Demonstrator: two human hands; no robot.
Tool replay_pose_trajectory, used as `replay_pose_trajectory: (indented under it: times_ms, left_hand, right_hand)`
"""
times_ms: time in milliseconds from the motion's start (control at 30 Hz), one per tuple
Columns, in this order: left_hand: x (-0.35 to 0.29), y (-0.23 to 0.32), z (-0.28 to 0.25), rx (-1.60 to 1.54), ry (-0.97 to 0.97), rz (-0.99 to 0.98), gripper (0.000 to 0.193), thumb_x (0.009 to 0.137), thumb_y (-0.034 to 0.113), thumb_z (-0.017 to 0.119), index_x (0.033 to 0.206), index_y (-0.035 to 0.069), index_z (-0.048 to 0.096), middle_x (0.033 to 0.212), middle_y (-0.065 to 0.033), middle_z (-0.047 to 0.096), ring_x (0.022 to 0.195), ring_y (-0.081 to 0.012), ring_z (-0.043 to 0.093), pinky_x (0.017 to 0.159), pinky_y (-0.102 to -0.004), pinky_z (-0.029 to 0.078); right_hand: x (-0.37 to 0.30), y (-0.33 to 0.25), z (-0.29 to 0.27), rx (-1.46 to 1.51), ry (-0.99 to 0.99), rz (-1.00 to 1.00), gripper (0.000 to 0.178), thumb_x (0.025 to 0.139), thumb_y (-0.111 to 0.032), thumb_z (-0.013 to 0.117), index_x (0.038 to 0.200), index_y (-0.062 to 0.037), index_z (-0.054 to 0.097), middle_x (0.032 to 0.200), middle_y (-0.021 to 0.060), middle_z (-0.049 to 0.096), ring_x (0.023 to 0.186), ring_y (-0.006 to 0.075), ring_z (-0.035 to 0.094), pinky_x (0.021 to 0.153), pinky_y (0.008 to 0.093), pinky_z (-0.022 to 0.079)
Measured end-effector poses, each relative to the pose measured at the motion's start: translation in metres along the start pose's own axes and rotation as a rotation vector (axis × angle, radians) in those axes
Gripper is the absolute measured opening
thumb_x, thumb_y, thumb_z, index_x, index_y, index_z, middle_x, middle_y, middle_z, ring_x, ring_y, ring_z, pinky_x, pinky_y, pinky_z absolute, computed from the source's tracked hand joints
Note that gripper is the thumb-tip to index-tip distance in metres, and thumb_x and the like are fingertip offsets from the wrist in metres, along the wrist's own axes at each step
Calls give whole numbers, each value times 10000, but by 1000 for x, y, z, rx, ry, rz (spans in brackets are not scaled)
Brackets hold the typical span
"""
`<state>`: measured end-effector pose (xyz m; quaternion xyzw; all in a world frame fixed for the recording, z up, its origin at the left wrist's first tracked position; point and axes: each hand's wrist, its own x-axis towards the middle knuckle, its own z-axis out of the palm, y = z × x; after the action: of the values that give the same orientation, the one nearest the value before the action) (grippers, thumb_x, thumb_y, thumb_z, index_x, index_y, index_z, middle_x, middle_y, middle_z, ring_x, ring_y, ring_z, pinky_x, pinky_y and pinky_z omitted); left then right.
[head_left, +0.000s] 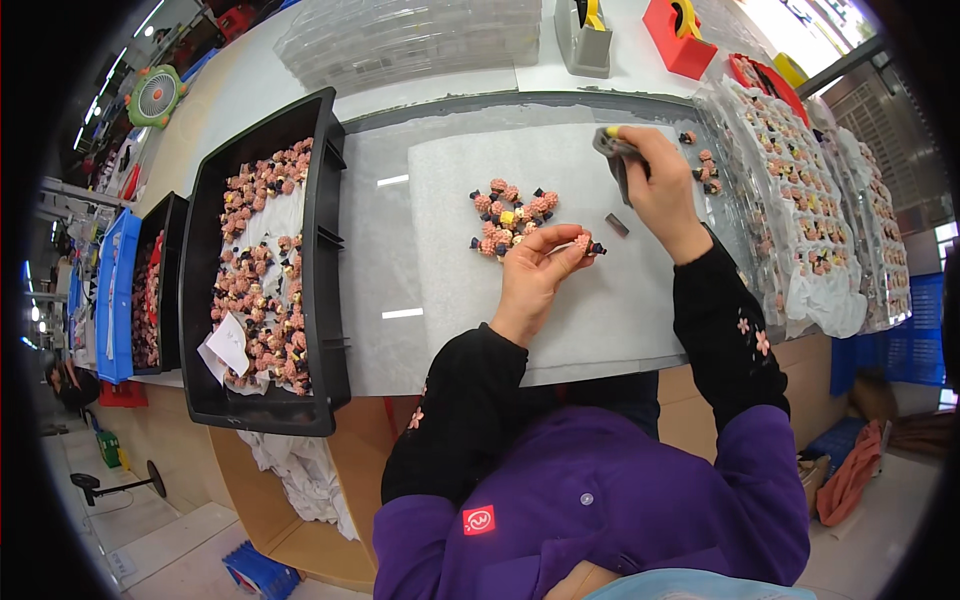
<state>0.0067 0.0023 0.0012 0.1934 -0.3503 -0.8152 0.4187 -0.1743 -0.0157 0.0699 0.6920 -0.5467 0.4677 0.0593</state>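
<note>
Nearest, two black sleeves (455,410) led to the person's two hands. The left hand (535,280) pinched one pink figurine (583,242) between thumb and fingers, just above the white sheet (460,320) on the tabletop (375,260). Its dark end pointed right; its long axis ran left to right, dipping slightly toward the person on the right. The right hand (660,190), farther up the sheet, had its fingers closed on one grey, cloth-like piece (622,160). One small dark bar (617,225) lay between the hands, tilted. Just beyond the left hand was one pile (495,215) of roughly a dozen figurines, too overlapped to count exactly. About four loose figurines (706,170) lay right of the right hand. One black bin (328,280) at left held many more. Farthest on the tabletop stood two tape holders, one grey (590,50), one red (678,42).
</note>
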Motion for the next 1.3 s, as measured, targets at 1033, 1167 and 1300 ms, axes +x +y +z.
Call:
replay_pose_trajectory:
  times_ms: [1033,1167,1300]
  left_hand:
    - [3,-5,0,31,74,7,219,835,31,550,1044,-36,544,993,-99,590,882,-141,580,787,-264,496]
    - [3,-3,1,67,79,8,195,816,8,568,1003,-44,544,979,-104,585,881,-149,581,787,-271,499]
    - [4,-4,1,75,67,1,187,803,-7,579,982,-48,543,973,-104,583,878,-156,583,784,-280,502]
  right_hand:
    - [-96,-35,6,450,-108,310,334,733,33,644,1049,40,535,882,72,574,759,110,562,705,223,451]
    - [-95,-34,6,472,-89,346,304,744,34,634,1036,35,547,874,77,581,754,109,563,654,217,462]
    - [-94,-34,5,453,-66,344,280,745,33,630,1017,22,563,855,70,580,751,109,562,615,215,464]
